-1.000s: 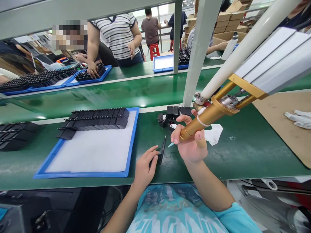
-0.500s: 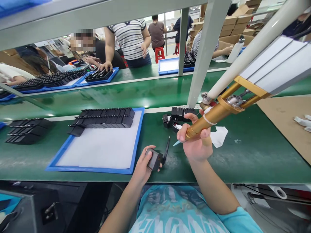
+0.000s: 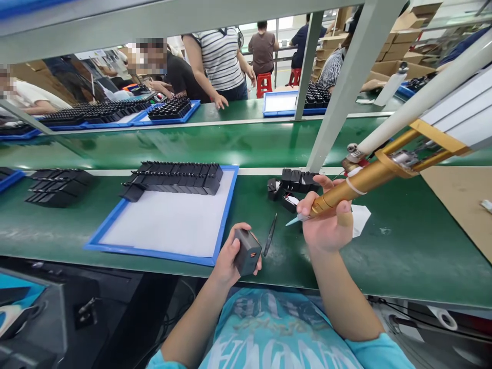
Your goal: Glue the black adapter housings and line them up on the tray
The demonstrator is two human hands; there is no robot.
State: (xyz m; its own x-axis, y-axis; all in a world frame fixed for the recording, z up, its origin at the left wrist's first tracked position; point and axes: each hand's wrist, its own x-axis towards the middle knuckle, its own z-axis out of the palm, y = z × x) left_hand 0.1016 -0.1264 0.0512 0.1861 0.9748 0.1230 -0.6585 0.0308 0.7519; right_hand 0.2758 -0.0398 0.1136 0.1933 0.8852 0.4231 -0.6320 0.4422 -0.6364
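Note:
In my left hand point(image 3: 229, 261) is a small black charger housing point(image 3: 248, 252), its face with copper-coloured contacts turned toward the right. Black tweezers point(image 3: 270, 234) lie on the bench just right of it, not touched by either hand. My right hand point(image 3: 328, 228) is closed around a gold-coloured glue dispenser point(image 3: 338, 196), held at a slant. Its pale blue nozzle point(image 3: 294, 220) points down and left, apart from the housing. Behind the nozzle sit several black housings point(image 3: 298, 180), one open with white and red parts showing.
Left of my hands lies a blue-rimmed tray point(image 3: 229, 210) lined with white, with rows of black housings point(image 3: 180, 177) at its back. More housings point(image 3: 57, 187) stand farther left. White paper point(image 3: 360, 219) and cardboard point(image 3: 459, 200) lie rightward. A metal post point(image 3: 342, 82) rises ahead; co-workers sit and stand beyond.
The housing in my left hand has turned, so its contact face shows more. The dispenser and my right hand have shifted right in view along with the whole scene. A co-worker's hand has left the far tray.

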